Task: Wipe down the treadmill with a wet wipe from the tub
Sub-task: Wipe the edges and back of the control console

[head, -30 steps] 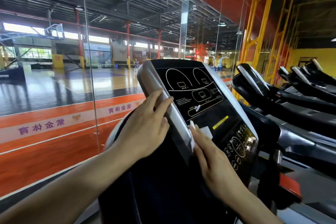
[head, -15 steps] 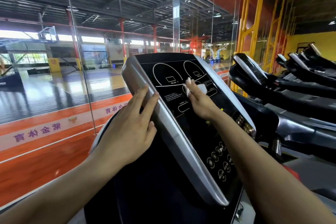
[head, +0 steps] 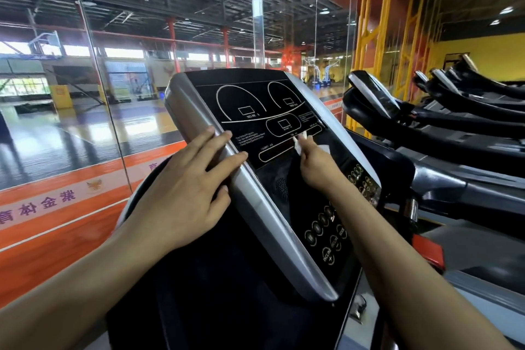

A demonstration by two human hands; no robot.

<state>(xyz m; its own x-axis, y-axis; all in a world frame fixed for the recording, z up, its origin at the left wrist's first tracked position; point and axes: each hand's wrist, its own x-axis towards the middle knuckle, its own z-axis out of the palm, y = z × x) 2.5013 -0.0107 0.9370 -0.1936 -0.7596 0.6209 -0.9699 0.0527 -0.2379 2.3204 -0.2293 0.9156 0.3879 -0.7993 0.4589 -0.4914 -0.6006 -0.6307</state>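
Leftmost, beyond the glass wall (head: pixel 93 79) to the left of the treadmill console (head: pixel 255 122), lies a basketball court. Next comes the left hand (head: pixel 181 196), its straight fingers spread flat on the console's silver left edge (head: pixel 255 202), seemingly steadying it and gripping nothing. To the right of that, on the black panel, the right hand (head: pixel 315 162) pinches a white wet wipe (head: pixel 299 146) and presses it against the middle of the console, just below the small centre display outline. The tub is not in view. Further right of the console stands a row of other treadmills (head: pixel 426 128). Wiping of the display face looks to be under way; the button cluster (head: pixel 326 236) lower down likely awaits. I judge the next move calls for dragging the wipe downward with steady, light pressure, so no button is pressed hard.
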